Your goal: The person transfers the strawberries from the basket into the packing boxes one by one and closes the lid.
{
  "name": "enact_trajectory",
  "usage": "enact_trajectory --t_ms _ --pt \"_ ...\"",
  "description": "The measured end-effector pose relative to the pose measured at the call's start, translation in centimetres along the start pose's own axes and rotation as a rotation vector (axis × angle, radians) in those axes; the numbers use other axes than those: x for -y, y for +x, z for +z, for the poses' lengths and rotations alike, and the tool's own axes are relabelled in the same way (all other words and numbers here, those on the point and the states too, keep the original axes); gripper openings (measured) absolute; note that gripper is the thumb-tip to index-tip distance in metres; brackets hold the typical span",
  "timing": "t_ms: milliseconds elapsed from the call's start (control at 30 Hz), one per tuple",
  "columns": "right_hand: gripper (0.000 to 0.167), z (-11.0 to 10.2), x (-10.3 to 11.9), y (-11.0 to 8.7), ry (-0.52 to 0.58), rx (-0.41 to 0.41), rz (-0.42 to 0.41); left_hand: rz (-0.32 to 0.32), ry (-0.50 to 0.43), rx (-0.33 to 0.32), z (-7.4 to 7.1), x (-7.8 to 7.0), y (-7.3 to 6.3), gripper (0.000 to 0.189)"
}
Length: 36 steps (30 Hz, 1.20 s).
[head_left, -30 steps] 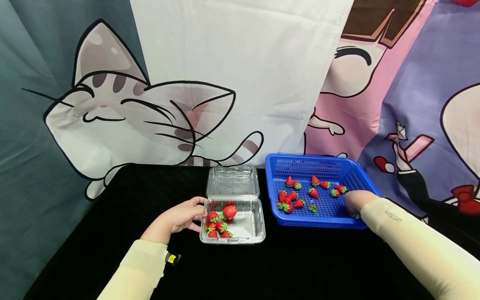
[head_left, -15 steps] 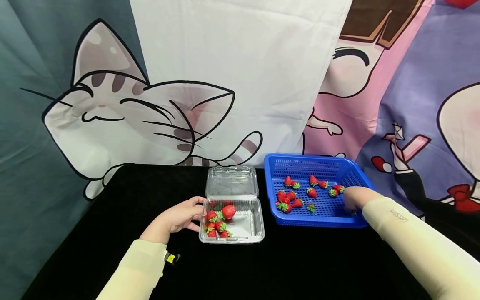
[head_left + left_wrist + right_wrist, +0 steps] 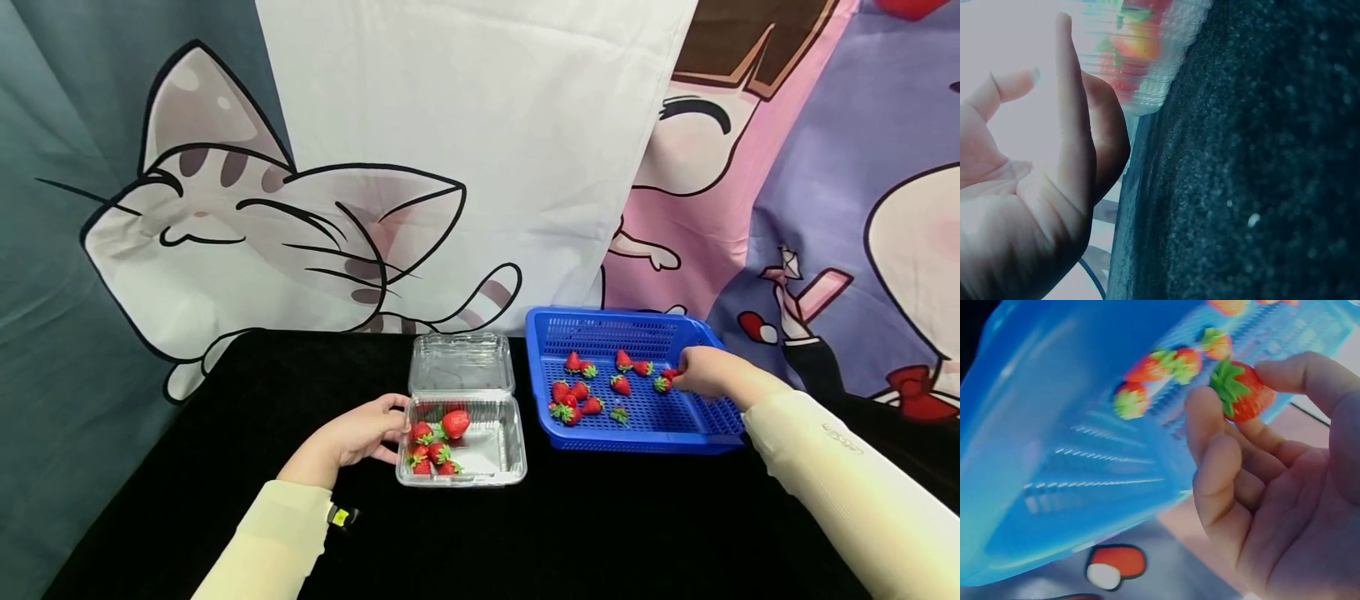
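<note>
My right hand [image 3: 708, 372] pinches a red strawberry [image 3: 1252, 392] between thumb and fingers over the blue basket [image 3: 637, 437]. The right wrist view shows the berry's green leaves facing out. Near those fingertips in the head view lies a strawberry [image 3: 662, 384] on the basket floor. My left hand [image 3: 365, 432] touches the left rim of a clear plastic clamshell box [image 3: 501, 450]. One finger stands straight against the box wall in the left wrist view, with the thumb apart. Several strawberries [image 3: 455, 423] lie in the left half of the box, and its lid [image 3: 461, 364] leans back.
More strawberries [image 3: 567, 392] are spread over the basket floor, with a loose green leaf cap [image 3: 619, 414] near them. The basket stands just right of the box on a black cloth [image 3: 480, 542]. Behind hangs a printed curtain [image 3: 480, 150].
My right hand has moved up and slightly left from the basket's near right corner, and a strawberry shows in its grip now. The left hand stays at the box. The view shifts slightly.
</note>
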State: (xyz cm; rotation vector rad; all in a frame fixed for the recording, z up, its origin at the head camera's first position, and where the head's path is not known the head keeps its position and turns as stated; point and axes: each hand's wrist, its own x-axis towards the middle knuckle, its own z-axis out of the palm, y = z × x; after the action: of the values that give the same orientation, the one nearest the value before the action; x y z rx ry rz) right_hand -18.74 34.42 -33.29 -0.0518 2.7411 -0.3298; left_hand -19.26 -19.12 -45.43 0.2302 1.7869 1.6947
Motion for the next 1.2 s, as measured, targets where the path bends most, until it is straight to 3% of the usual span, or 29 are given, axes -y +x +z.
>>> enact_trajectory --t_ms 167,367,833,1033,1200 --pt "0.028 -0.9 2.7 -0.6 0.022 -0.092 -0.059 0.001 -0.012 0.002 -0.1 0.2 -0.1 0.059" --pt "0.026 -1.3 7.5 -1.6 0.051 -0.168 -0.136 -0.004 -0.004 -0.012 -0.2 0.2 -0.1 0.059" --pt "0.014 3.7 18.0 -3.6 0.114 -0.268 -0.421 0.0 0.001 -0.003 -0.1 -0.2 0.0 0.059" --pt "0.013 7.0 22.1 -3.6 0.076 -0.218 -0.529 -0.008 -0.004 -0.014 0.0 -0.2 -0.2 0.06" --pt "0.019 9.8 24.4 -2.5 -0.026 -0.132 -0.503 -0.022 -0.008 -0.021 0.0 0.0 0.1 0.06"
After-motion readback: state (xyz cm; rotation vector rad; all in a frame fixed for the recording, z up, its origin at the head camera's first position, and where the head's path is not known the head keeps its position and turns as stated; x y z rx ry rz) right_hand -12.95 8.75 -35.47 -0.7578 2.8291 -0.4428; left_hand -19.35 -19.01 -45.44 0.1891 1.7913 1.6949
